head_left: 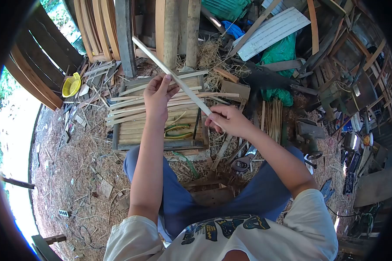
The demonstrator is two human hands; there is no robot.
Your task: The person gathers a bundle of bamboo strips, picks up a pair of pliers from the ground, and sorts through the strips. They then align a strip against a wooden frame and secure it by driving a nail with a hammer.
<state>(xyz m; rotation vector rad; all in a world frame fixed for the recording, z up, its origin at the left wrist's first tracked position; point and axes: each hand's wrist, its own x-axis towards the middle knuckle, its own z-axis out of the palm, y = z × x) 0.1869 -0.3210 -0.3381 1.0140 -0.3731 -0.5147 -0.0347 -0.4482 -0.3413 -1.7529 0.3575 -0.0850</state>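
Note:
A long pale strip (185,88), wooden or bamboo by its look, slants from upper left to lower right in front of me. My left hand (159,93) pinches it near its middle, thumb on top. Closed around the strip's lower right end is my right hand (226,120). Below both hands lies a low slatted wooden platform (137,138). Several similar loose strips (124,111) rest across its slats. On the platform's right part, a yellow-and-green curved item (177,135) lies close to a thin dark rod (197,124).
A yellow plastic scoop or basin (71,85) sits at the left. Wooden posts (171,35) stand behind the platform. To the right are a green plastic sheet (279,52), a white panel (272,34) and a bundle of thin sticks (273,117). Shavings and scraps cover the ground (69,169).

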